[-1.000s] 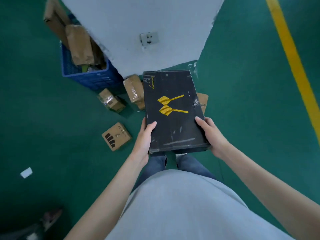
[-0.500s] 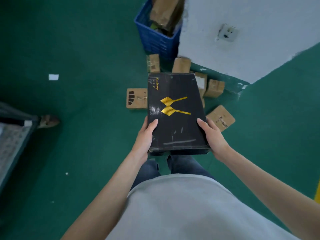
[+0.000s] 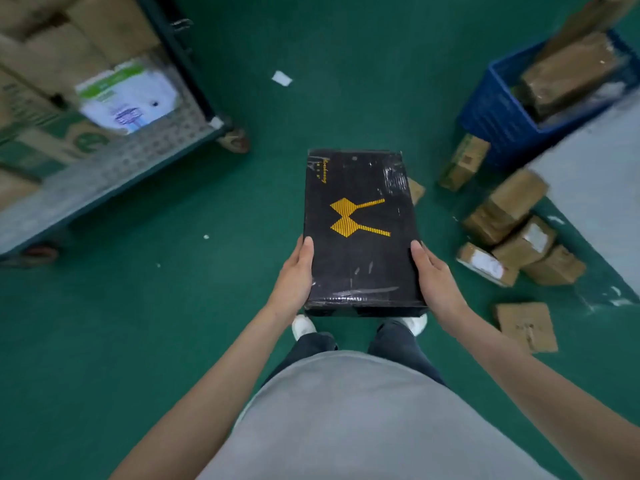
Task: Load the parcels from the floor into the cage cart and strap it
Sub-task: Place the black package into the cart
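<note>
Head view, looking down at the person's arms and feet. A flat black box (image 3: 360, 233) with a yellow emblem on its lid is held level in front of the body, above the green floor (image 3: 173, 323) and clear of it; the left hand (image 3: 294, 275) grips its left long edge near the close end, thumb lying on the lid and the other fingers hidden beneath; the right hand (image 3: 433, 275) grips the right long edge opposite, thumb likewise on the lid; both hands are closed around the box, which spans the gap between them. The cage cart (image 3: 138, 147) stands at upper left, well apart from the box, its perforated deck carrying stacked cartons (image 3: 69, 36) and a white-labelled parcel (image 3: 131, 98); one caster (image 3: 235, 140) shows at its near corner. At right, a cluster of brown parcels (image 3: 512, 230) lies on the floor against a pale wall (image 3: 595, 202); a single brown parcel (image 3: 526, 325) lies nearer, just beside the right forearm in the frame; a greenish carton (image 3: 464, 162) leans beside a blue crate (image 3: 502, 116), which holds further brown packages (image 3: 568, 74). A white scrap of paper (image 3: 281, 78) lies on the floor between cart and crate. White shoes (image 3: 303, 326) show below the box's near end.
</note>
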